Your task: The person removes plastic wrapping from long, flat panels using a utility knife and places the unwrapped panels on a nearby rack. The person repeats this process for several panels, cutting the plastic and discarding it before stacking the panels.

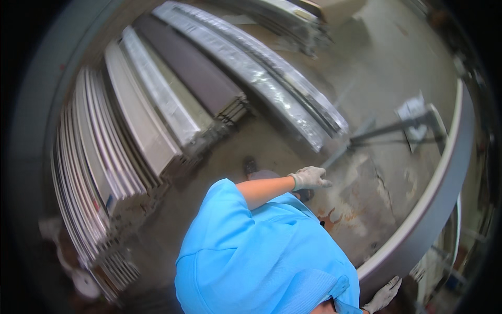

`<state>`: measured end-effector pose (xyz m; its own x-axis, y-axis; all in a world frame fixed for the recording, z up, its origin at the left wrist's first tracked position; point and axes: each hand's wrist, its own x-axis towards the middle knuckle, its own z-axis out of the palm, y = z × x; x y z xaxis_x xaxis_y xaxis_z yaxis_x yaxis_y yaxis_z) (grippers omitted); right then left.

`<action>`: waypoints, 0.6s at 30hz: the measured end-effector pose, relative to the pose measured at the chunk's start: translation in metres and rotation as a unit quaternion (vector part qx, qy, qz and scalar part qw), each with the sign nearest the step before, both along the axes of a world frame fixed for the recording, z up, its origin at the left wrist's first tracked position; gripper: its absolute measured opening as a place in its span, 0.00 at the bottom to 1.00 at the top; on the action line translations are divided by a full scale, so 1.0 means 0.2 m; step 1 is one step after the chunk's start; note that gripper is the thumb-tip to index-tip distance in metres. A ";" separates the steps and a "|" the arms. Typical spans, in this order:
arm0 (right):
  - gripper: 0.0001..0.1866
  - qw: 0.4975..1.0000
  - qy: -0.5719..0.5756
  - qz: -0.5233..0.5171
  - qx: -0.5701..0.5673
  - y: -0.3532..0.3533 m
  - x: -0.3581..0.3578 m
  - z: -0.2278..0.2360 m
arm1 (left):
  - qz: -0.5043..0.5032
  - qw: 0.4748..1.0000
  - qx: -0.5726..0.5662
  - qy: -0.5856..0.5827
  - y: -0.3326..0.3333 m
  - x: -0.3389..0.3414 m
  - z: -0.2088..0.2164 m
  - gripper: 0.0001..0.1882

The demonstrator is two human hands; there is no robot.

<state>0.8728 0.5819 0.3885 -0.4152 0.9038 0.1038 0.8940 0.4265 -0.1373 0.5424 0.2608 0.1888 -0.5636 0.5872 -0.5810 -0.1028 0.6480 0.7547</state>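
Note:
My left hand [311, 178], in a pale work glove, is held in front of my blue shirt over the concrete floor. Its fingers are loosely extended, and nothing shows in them. At the lower right, my right hand [384, 295], gloved too, rests against the grey side of a long panel [418, 238] with a lighter edge. Its fingers look stretched out along the panel rather than wrapped round it. My body hides most of the right arm and the near end of the panel.
Stacks of long profiles [97, 136], pale, silvery and brown [196, 65], fill the left side. Plastic-wrapped lengths [261, 76] lie farther back. A dark metal stand [392, 130] with a white sheet [413, 112] stands near the panel. The concrete floor [361, 180] has rusty stains.

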 end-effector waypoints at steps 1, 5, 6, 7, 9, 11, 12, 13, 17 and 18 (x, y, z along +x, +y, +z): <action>0.31 0.991 -0.110 -0.005 0.073 0.00 -0.09 0.01 | 0.035 0.999 -0.021 -0.005 -0.15 -0.01 -0.01 0.30; 0.23 0.933 -0.161 0.267 0.180 -0.10 -0.65 0.04 | 0.169 0.985 -0.027 0.012 -0.80 -0.10 0.01 0.29; 0.25 0.948 -0.084 0.289 0.098 -0.15 -0.83 0.04 | 0.214 0.976 -0.035 0.032 -0.95 -0.10 0.02 0.29; 0.26 0.953 -0.008 0.301 0.008 -0.21 -1.01 0.02 | 0.262 0.964 -0.036 0.021 -1.11 -0.10 0.02 0.29; 0.25 0.928 0.052 0.360 -0.085 -0.41 -1.34 -0.04 | 0.349 0.936 -0.051 0.015 -1.43 -0.09 0.02 0.28; 0.19 0.875 0.021 0.481 -0.056 -0.63 -1.64 -0.14 | 0.437 0.896 -0.073 0.022 -1.71 -0.01 0.00 0.27; 0.18 0.847 0.013 0.523 -0.097 -0.75 -1.76 -0.20 | 0.477 0.875 -0.077 0.025 -1.82 0.04 -0.01 0.27; 0.17 0.809 -0.003 0.576 -0.114 -0.86 -1.87 -0.26 | 0.517 0.852 -0.082 0.022 -1.92 0.11 -0.04 0.27; 0.14 0.711 -0.068 0.665 -0.220 -1.27 -2.19 -0.49 | 0.665 0.742 -0.078 0.031 -2.14 0.43 -0.20 0.24; 0.14 0.692 -0.070 0.666 -0.270 -1.37 -2.25 -0.54 | 0.697 0.713 -0.072 0.022 -2.17 0.51 -0.25 0.24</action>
<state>0.4235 0.3087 0.2810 -0.8889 -0.3987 -0.2256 -0.2222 0.8058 -0.5489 0.6450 -0.1724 0.1384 -0.5598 -0.6262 -0.5427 -0.7017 0.0098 0.7124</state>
